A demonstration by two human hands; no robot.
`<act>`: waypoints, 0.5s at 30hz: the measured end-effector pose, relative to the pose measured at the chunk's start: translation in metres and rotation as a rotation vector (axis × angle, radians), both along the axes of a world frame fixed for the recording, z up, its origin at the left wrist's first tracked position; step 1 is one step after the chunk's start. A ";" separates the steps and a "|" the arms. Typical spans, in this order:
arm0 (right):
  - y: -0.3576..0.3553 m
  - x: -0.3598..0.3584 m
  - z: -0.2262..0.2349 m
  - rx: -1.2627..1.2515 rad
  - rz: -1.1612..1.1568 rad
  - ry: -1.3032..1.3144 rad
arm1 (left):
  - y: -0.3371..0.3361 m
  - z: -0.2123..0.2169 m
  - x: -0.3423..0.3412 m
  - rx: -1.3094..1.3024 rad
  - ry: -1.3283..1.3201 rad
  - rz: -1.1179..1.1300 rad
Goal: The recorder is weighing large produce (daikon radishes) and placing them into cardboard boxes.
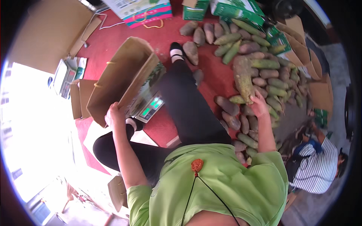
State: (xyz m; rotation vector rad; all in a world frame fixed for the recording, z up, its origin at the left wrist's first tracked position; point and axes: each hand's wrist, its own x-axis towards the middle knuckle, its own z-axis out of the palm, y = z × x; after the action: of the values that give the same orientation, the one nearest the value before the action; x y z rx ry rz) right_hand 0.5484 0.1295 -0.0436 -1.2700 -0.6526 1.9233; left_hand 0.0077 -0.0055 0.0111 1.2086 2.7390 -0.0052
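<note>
My left hand (114,114) grips the near rim of a tall brown cardboard gift box (142,72) with yellow cord handles. The box leans with its opening toward me, and its bare inner walls show. Under its near right side is a digital scale (150,110) with a lit green display; the box hides most of the scale's top. On my right, my right hand (259,104) is closed round the lower end of a big green-and-purplish radish (243,77), raised over the heap. Below it many long green and purple radishes (277,81) lie piled together.
Red cloth (102,41) covers the floor. Green cartons (239,11) and a colourful gift bag (145,13) stand at the back. A second scale (65,78) and a small open carton (82,96) are at left. Another person (315,165) in stripes crouches at the right.
</note>
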 end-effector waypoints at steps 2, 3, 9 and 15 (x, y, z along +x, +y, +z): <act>0.036 -0.049 0.028 0.195 0.130 -0.035 | -0.006 -0.004 -0.003 0.020 0.001 -0.004; 0.051 -0.073 0.045 0.239 0.168 -0.079 | -0.007 -0.005 -0.004 0.036 -0.013 -0.004; 0.119 -0.216 0.132 0.549 0.684 -0.218 | -0.007 0.000 0.002 0.066 0.037 -0.026; 0.128 -0.378 0.140 0.786 1.142 -0.365 | -0.018 0.000 -0.003 0.078 0.038 -0.016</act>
State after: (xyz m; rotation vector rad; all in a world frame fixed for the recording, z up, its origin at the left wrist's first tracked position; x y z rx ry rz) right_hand 0.1702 0.2574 0.0962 -0.7242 -2.4212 1.8021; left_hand 0.0045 -0.0238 0.0113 1.2628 2.7862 0.0787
